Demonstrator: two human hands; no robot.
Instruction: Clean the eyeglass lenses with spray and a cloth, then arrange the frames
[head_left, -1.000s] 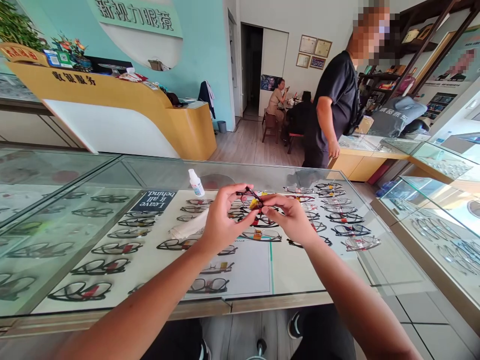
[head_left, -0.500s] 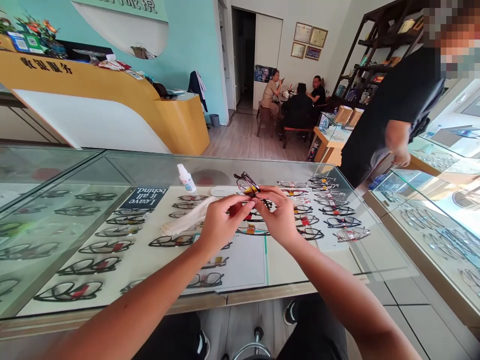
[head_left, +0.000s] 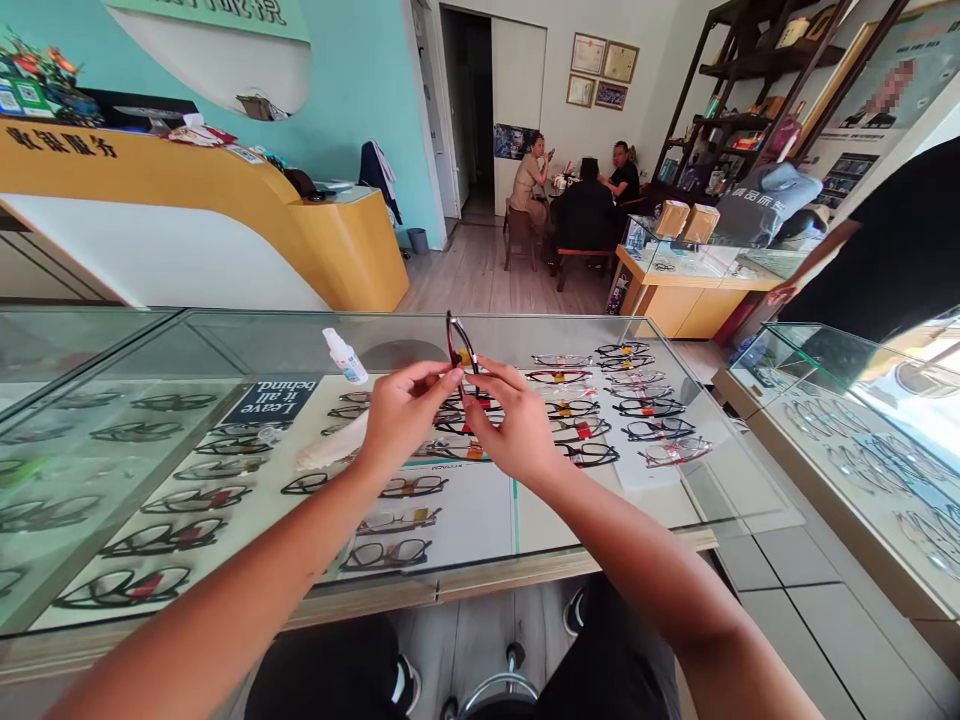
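Observation:
Between my two hands, above the glass counter [head_left: 495,550], I hold a dark-framed pair of eyeglasses [head_left: 452,335], turned on its side with a lens rim pointing up. My left hand [head_left: 401,415] pinches it between thumb and fingers. From the other side my right hand [head_left: 510,410] grips it, with the fingertips of both hands close together. Part of the frame is hidden behind my fingers. A pale cloth [head_left: 330,445] lies on the counter left of my left hand, partly covered by it. Beyond the cloth stands a white spray bottle [head_left: 345,356].
Rows of eyeglasses [head_left: 660,430] lie inside the case under the glass. A second glass case [head_left: 862,440] stands to the right, with a person in black [head_left: 892,250] behind it. Several people sit at a table [head_left: 574,190] at the back. A yellow service desk [head_left: 352,250] is far left.
The eyeglasses have turned more upright in my hands, and my right fingers have shifted on them. The person in black has moved right. The whole view has swung slightly right.

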